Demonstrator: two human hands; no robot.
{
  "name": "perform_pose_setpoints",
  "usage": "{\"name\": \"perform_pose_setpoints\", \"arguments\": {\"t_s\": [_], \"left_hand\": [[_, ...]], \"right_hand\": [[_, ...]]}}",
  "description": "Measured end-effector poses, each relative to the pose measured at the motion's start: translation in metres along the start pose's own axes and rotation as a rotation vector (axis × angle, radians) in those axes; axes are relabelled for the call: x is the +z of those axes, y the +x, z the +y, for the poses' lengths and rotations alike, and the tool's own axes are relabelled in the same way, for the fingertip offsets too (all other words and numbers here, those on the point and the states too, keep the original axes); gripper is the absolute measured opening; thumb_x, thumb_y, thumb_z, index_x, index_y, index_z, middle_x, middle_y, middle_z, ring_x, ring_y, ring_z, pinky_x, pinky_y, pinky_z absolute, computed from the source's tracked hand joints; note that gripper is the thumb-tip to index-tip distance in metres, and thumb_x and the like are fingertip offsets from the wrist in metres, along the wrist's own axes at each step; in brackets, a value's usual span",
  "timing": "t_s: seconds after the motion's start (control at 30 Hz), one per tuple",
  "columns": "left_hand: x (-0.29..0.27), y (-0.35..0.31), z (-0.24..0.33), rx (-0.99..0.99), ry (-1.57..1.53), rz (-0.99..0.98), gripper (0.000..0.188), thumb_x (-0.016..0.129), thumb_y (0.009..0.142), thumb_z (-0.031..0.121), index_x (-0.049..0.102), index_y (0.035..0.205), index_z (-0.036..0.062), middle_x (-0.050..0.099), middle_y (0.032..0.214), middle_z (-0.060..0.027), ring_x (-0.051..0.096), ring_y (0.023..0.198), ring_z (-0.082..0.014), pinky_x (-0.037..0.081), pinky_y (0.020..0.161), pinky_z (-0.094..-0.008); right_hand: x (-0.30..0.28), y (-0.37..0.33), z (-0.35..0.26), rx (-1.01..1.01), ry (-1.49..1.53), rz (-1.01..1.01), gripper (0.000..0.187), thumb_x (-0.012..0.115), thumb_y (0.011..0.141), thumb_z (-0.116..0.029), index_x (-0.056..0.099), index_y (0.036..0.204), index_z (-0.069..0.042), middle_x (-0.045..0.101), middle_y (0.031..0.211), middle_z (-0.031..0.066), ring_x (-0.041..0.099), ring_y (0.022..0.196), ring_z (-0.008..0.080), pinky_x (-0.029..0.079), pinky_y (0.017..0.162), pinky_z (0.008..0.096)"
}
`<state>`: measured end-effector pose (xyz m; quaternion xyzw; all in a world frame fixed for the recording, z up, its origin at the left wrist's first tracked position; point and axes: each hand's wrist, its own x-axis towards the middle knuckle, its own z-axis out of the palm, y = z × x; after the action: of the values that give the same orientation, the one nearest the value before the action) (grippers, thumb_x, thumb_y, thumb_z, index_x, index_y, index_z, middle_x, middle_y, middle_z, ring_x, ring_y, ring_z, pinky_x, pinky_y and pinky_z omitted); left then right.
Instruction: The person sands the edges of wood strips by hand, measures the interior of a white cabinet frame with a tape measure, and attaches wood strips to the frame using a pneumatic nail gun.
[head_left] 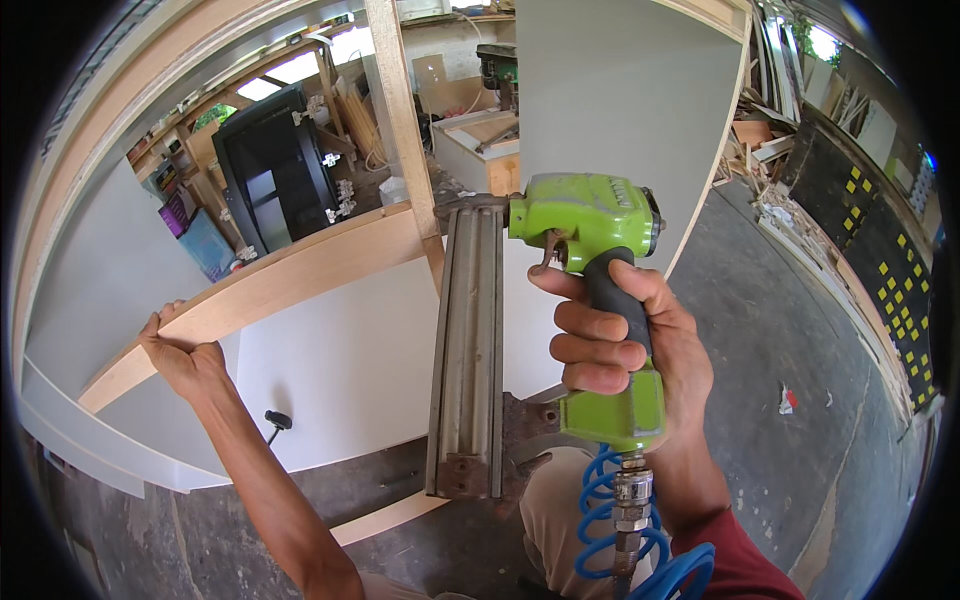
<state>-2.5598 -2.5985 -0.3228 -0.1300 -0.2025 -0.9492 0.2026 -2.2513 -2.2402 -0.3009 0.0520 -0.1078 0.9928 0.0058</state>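
My right hand point(630, 330) is wrapped round the black grip of a green pneumatic nail gun point(585, 210), the index finger just below its trigger. The gun's long metal magazine point(467, 350) stands upright on its left side, and a coiled blue air hose point(600, 510) hangs from the handle's base. On the left, my left hand point(185, 350) grips the lower edge of a pale wooden board point(310, 265). That board runs up and right to an upright wooden strip point(400, 120). The nail gun hides part of the frame behind it.
White panels point(340, 350) and a tall grey panel point(610, 90) form the large wooden frame around me. Scrap wood point(775, 140) lies piled at the back right, by a black board with yellow squares point(880, 240). A loose wooden strip point(390, 516) lies on the concrete floor point(750, 400).
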Motion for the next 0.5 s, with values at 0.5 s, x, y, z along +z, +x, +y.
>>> {"name": "perform_pose_setpoints", "arguments": {"t_s": [0.5], "left_hand": [[-0.0029,0.0008,0.0008,-0.01,-0.006,-0.042,0.01,0.059,0.09,0.005,0.05,0.091,0.002,0.055,0.082,-0.0105,0.055,0.081,-0.0258,0.054,0.08,-0.0394]], "right_hand": [[0.0001,0.0005,-0.0007,-0.005,0.018,0.004,0.045,0.049,0.102,-0.027,0.056,0.123,0.011,0.053,0.07,0.0037,0.047,0.058,0.0128,0.043,0.054,0.0292]]}}
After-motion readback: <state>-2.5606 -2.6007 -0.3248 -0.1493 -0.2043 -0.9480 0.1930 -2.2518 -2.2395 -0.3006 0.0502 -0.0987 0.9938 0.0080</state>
